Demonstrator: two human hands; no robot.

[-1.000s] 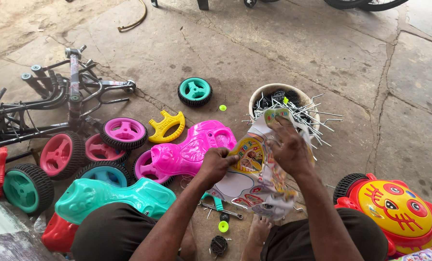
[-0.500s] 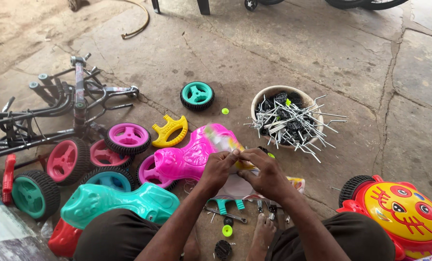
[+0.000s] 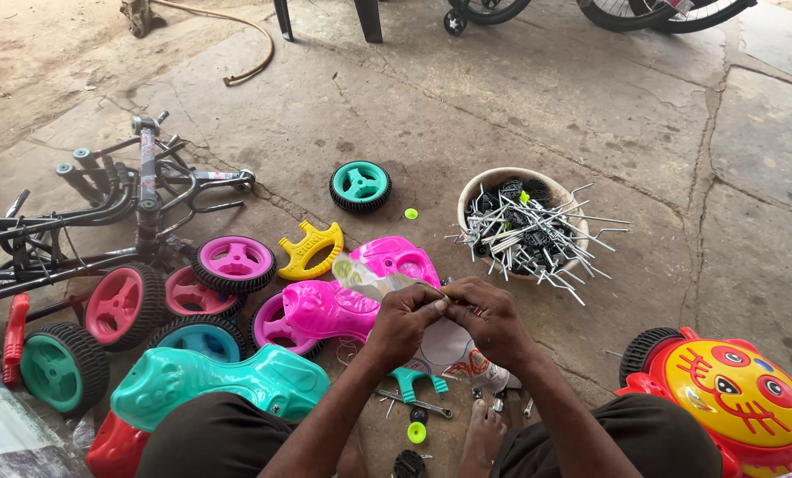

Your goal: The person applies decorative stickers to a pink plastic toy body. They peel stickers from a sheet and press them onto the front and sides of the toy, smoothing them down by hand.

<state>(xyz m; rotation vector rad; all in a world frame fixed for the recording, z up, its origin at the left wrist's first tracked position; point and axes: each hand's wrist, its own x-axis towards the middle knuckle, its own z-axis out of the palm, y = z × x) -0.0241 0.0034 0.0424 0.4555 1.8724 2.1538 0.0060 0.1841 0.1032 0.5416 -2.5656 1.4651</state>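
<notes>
Your left hand (image 3: 406,317) and right hand (image 3: 493,317) meet in front of you, thumbs and fingers of both pinched on a crumpled sticker sheet (image 3: 371,276) that stands up to the left above the pink toy body (image 3: 347,296). Both hands are clenched on it; neither is free.

Judging from how things lie, the work is at an early stage: the parts are spread loose on the concrete floor (image 3: 520,115) and nothing visible is joined. The pink body has no wheels on it, and the teal toy body (image 3: 219,381) by your left knee lies bare too. A flat printed sheet (image 3: 449,350) sits under your hands, just in front of your foot.

Count of what shows: two loose bodies, pink and teal, plus one red and yellow face-shaped toy shell (image 3: 737,394) at your right. Loose wheels: one teal wheel (image 3: 359,186) alone near the bowl, two more teal-hubbed ones at the left, and four pink-hubbed ones grouped beside the pink body, some half hidden. One yellow handle piece (image 3: 310,250). One bowl of metal rods (image 3: 524,226), too many to count. A bundle of black metal frames (image 3: 104,208) lies at the far left; their number cannot be told.
</notes>
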